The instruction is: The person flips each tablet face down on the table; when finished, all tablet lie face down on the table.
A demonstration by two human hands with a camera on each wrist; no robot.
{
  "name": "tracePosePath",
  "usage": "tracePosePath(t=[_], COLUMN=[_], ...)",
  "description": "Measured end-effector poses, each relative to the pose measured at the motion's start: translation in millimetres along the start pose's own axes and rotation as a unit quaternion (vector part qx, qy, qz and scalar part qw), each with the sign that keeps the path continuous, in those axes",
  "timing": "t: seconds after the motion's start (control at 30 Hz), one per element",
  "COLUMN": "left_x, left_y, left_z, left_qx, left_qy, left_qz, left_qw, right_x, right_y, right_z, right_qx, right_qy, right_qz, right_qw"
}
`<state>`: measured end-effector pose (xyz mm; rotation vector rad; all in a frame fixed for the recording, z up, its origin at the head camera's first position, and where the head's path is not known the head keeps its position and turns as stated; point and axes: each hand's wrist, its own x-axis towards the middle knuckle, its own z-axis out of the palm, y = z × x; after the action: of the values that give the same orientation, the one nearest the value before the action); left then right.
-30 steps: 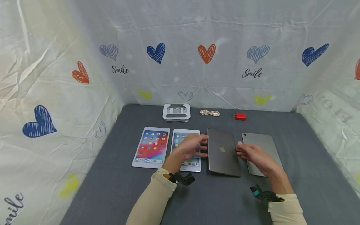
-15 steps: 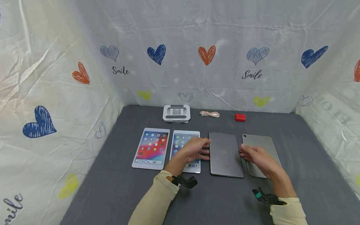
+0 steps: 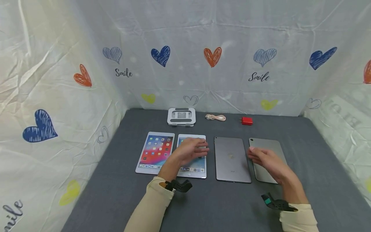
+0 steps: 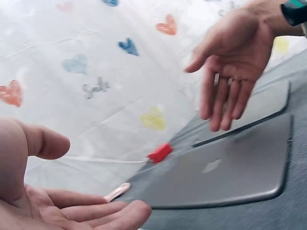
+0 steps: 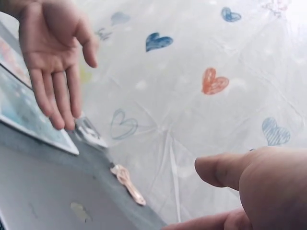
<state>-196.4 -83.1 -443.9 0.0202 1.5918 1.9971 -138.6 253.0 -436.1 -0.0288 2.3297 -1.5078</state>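
A dark grey tablet (image 3: 233, 164) lies back up on the cloth, its apple logo showing. To its left, over a white tablet with a lit screen (image 3: 195, 170), hovers my left hand (image 3: 189, 150), fingers straight and holding nothing. My right hand (image 3: 268, 162) is over the lighter grey tablet (image 3: 276, 149), which also lies face down; its fingers are extended and hold nothing. In the left wrist view the right palm (image 4: 237, 48) faces across the dark grey tablet. The far-left white tablet (image 3: 155, 153) shows a red and blue home screen, partly behind the left wrist.
Along the back of the grey cloth (image 3: 220, 209) lie a folded white stand (image 3: 181, 121), a coiled pinkish cable (image 3: 215, 117) and a red charger plug (image 3: 247, 121). A white sheet printed with hearts (image 3: 185, 35) hangs behind and at both sides.
The dark grey tablet went from tilted in both hands to flat on the cloth. Both hands have let go of it, and the left has drawn back leftward.
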Motion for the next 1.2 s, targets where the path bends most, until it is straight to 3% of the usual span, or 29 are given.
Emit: tracePosePath(t=[0.33, 0.63, 0.93, 1.2], left_x=[-35.6, -61.0, -65.4, -60.6], left_y=[21.6, 26.9, 25.9, 17.0], left_z=[-55.1, -91.8, -105.8, -106.2], left_qx=[-0.016, 0.006, 0.040, 0.101], left_qy=[-0.001, 0.024, 0.075, 0.065], left_qz=[0.021, 0.019, -0.044, -0.047], left_qw=[0.9996, 0.9995, 0.9954, 0.9917], right_x=[4.5, 22.7, 48.7, 64.1], right_y=[-15.1, -24.3, -31.0, -32.6], right_z=[0.3, 18.8, 43.5, 68.1], right_qx=[0.068, 0.084, 0.111, 0.130], right_qy=[-0.037, -0.063, -0.080, -0.089], right_qz=[-0.044, -0.046, -0.018, 0.005], right_qw=[0.9960, 0.9935, 0.9905, 0.9876])
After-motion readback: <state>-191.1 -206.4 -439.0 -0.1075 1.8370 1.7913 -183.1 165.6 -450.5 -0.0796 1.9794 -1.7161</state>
